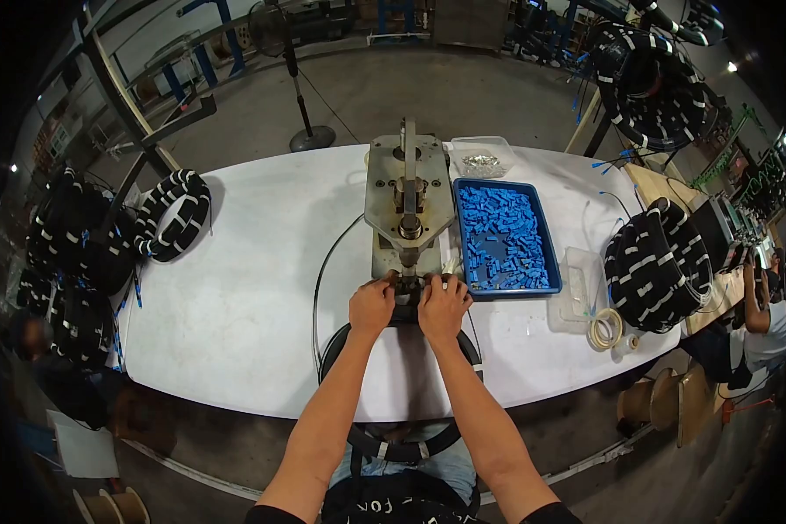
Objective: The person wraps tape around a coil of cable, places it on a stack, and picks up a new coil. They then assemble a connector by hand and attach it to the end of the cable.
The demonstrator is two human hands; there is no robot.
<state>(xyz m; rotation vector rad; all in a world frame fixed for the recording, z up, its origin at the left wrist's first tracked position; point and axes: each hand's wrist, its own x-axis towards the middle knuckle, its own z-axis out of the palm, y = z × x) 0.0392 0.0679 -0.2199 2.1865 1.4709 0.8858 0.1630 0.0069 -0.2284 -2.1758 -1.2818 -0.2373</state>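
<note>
A metal hand press (410, 196) stands at the middle of the white table. Both of my hands are at its lower front: my left hand (373, 304) on the left side, my right hand (444, 306) on the right. Their fingers are curled inward around small dark parts under the press head, too small to make out. Below my hands a black cable coil (472, 349) with white tape bands hangs over the table's front edge. Right of the press lies a blue tray (557, 284) full of small blue connectors (502, 218).
A clear box (483, 161) of small metal parts sits behind the tray. Taped black coils lie at the left (175, 214) and right (658, 266). Tape rolls (605, 330) are near the right front edge. A person (762, 306) is at the far right.
</note>
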